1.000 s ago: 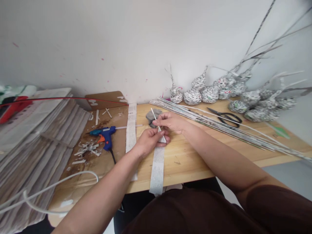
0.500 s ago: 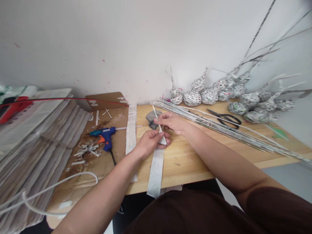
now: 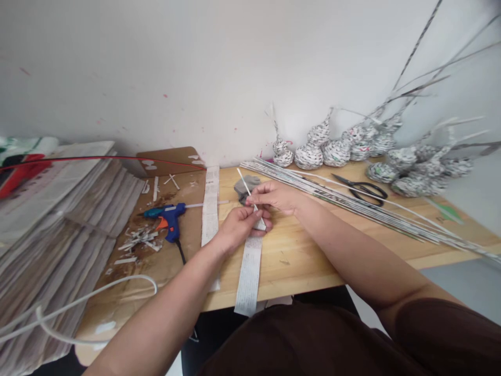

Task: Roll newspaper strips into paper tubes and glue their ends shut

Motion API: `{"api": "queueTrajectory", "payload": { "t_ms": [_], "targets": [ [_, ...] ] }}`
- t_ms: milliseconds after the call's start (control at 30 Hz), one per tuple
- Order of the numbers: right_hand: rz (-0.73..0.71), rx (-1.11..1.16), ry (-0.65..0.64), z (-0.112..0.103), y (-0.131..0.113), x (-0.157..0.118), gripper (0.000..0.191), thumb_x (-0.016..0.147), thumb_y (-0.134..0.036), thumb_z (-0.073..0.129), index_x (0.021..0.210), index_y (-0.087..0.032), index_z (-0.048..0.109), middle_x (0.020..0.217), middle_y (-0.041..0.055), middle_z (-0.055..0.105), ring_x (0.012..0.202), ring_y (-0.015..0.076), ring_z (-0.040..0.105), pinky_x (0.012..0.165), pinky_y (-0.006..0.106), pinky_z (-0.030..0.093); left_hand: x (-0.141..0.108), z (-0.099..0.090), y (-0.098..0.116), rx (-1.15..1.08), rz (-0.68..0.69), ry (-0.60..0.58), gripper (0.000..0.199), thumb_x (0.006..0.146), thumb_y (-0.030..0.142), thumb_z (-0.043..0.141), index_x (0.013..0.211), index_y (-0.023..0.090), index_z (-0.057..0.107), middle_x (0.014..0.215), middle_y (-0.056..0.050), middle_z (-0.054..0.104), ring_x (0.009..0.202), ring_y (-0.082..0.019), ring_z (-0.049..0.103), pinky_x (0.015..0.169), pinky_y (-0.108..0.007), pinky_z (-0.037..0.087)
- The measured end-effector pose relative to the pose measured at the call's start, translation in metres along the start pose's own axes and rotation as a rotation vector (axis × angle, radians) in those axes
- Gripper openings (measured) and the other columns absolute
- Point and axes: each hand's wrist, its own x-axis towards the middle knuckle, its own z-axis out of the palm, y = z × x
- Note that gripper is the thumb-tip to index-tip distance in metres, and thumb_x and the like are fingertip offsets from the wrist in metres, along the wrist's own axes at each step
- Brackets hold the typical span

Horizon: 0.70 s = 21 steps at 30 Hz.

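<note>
The right hand (image 3: 274, 197) pinches the thin rolled end of the newspaper strip (image 3: 248, 275), while the left hand (image 3: 243, 224) clasps its folded part below. The strip's flat tail hangs over the table's (image 3: 299, 269) near edge; a grey cloth (image 3: 243, 189) lies just beyond the fingers.

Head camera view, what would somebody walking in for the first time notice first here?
Probably the cluster of gourd-shaped woven paper pieces along the wall at the back right, their long stems poking up and out. Next might be the big newspaper stack at far left and the bright blue glue gun beside it. In the middle, the left hand grips a printed paper strip while the right pinches a thin white stick.
</note>
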Motion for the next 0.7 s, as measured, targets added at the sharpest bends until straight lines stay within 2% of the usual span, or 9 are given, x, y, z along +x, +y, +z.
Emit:
{"api": "queueTrajectory", "payload": {
  "t_ms": [100,133,267,300,433,467,567,600,700],
  "targets": [
    [-0.044,0.041,0.16,0.002,0.0006,0.0008,0.038,0.061,-0.041,0.082,0.059,-0.015,0.055,0.048,-0.0062,0.05,0.041,0.0043,0.04,0.04,0.019,0.028,0.0,-0.0002,-0.0004,-0.005,-0.004,-0.01,0.032,0.078,0.039,0.068,0.089,0.009,0.068,0.079,-0.01,0.07,0.077,-0.017,0.067,0.072,-0.03,0.055],
    [-0.054,0.043,0.157,0.0023,0.0005,0.0008,0.037,0.062,-0.042,0.081,0.061,-0.014,0.057,0.049,-0.0061,0.05,0.041,0.0044,0.041,0.04,0.019,0.028,0.0,-0.0002,-0.0005,-0.008,-0.006,-0.009,0.032,0.078,0.039,0.067,0.089,0.009,0.068,0.079,-0.01,0.07,0.077,-0.017,0.067,0.071,-0.03,0.055],
    [-0.026,0.008,-0.035,0.0007,-0.0009,0.0,0.034,0.07,-0.044,0.076,0.08,-0.013,0.069,0.064,-0.0002,0.062,0.051,0.0073,0.05,0.046,0.021,0.033,-0.0002,0.0001,-0.0009,-0.008,-0.007,0.0,0.031,0.079,0.039,0.067,0.089,0.009,0.068,0.079,-0.01,0.07,0.076,-0.017,0.067,0.071,-0.03,0.055],
    [-0.022,0.005,-0.031,0.0003,-0.001,0.0,0.033,0.069,-0.043,0.077,0.077,-0.013,0.068,0.063,-0.0004,0.062,0.051,0.0074,0.05,0.046,0.021,0.033,-0.0002,0.0004,-0.0011,-0.004,-0.006,-0.003,0.031,0.079,0.039,0.067,0.089,0.009,0.068,0.079,-0.01,0.07,0.077,-0.017,0.067,0.072,-0.03,0.055],
    [-0.083,0.017,0.161,-0.0007,0.0002,0.0014,0.037,0.063,-0.042,0.081,0.059,-0.015,0.056,0.052,-0.0055,0.05,0.046,0.0049,0.041,0.045,0.02,0.03,0.0004,0.0003,-0.0028,0.005,-0.004,-0.02,0.032,0.079,0.039,0.067,0.09,0.009,0.069,0.08,-0.01,0.07,0.078,-0.017,0.066,0.073,-0.03,0.056],
    [-0.092,0.015,0.148,-0.0012,0.0005,0.0015,0.036,0.065,-0.044,0.08,0.061,-0.015,0.059,0.054,-0.0048,0.052,0.048,0.0052,0.042,0.046,0.02,0.031,0.0007,-0.0001,-0.0032,0.0,-0.005,-0.019,0.032,0.079,0.039,0.067,0.09,0.009,0.069,0.08,-0.009,0.07,0.078,-0.017,0.066,0.072,-0.03,0.056],
    [-0.043,-0.004,-0.026,-0.0022,0.0004,0.0008,0.033,0.071,-0.045,0.075,0.077,-0.014,0.068,0.069,0.0009,0.063,0.057,0.0082,0.052,0.051,0.021,0.037,0.0014,-0.0014,-0.0034,-0.018,0.001,-0.009,0.03,0.08,0.038,0.066,0.09,0.009,0.068,0.078,-0.009,0.07,0.076,-0.016,0.066,0.071,-0.03,0.056],
    [-0.025,-0.001,-0.046,-0.002,0.0004,0.0006,0.032,0.07,-0.043,0.076,0.077,-0.013,0.068,0.071,0.0017,0.064,0.058,0.0088,0.053,0.052,0.022,0.038,0.0015,-0.0016,-0.0032,-0.016,0.001,-0.006,0.03,0.08,0.038,0.066,0.089,0.009,0.068,0.078,-0.009,0.07,0.076,-0.016,0.066,0.071,-0.03,0.056],
    [-0.055,0.056,0.066,-0.0009,0.0011,0.0011,0.033,0.065,-0.04,0.08,0.062,-0.014,0.06,0.063,-0.001,0.061,0.052,0.0069,0.048,0.05,0.021,0.035,0.0013,-0.0012,-0.0026,0.004,-0.006,-0.022,0.031,0.079,0.038,0.067,0.091,0.009,0.069,0.081,-0.009,0.07,0.079,-0.017,0.067,0.073,-0.031,0.056]
  ]
}}
